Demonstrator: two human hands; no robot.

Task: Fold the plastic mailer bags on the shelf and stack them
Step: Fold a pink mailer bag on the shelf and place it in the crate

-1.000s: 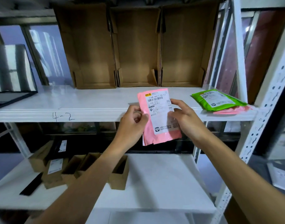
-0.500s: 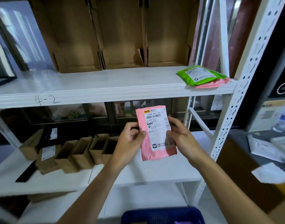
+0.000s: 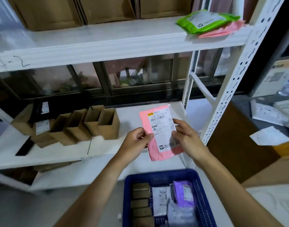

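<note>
While left hand [image 3: 137, 141], right hand [image 3: 188, 138] hold it, pink mailer [image 3: 161, 131] upright

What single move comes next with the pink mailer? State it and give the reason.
Probably fold the pink mailer in half. The left hand and right hand pinch its side edges, and it is held flat in the air with its label facing the camera. The stack, a green mailer on a second pink mailer, lies on the upper shelf.
</note>
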